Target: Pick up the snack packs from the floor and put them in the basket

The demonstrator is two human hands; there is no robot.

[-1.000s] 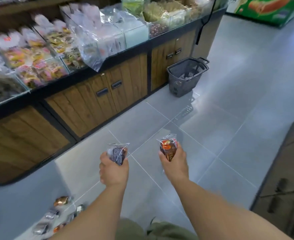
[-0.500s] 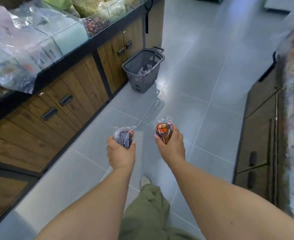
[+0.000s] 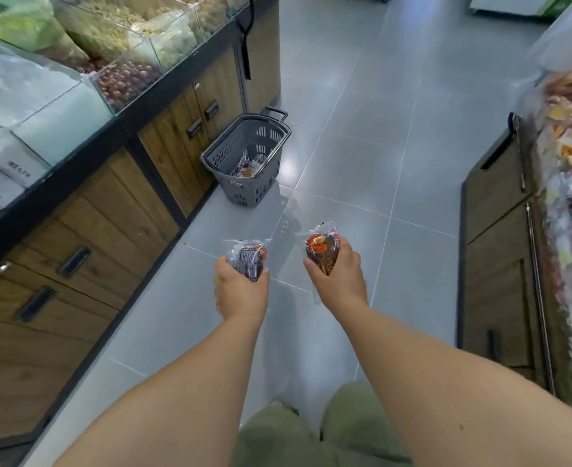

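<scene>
My left hand (image 3: pixel 240 291) grips a dark snack pack (image 3: pixel 249 259) in clear wrap. An orange and brown snack pack (image 3: pixel 321 252) is held upright in my right hand (image 3: pixel 340 281). Both hands are out in front of me above the grey tiled floor. The grey plastic basket (image 3: pixel 277 129) stands on the floor ahead, against the wooden cabinet, with a few packs lying in its bottom. It is a short way beyond my hands.
A wooden counter (image 3: pixel 116 203) with glass bins of snacks runs along the left. Another snack display (image 3: pixel 567 197) with a dark cabinet stands on the right. The tiled aisle (image 3: pixel 362 106) runs between them. My green trousers (image 3: pixel 311 433) show below.
The view has swung and advanced along the aisle, so the basket is now nearer and more central. The packs on the floor at lower left have left the view. Both hands still hold their packs.
</scene>
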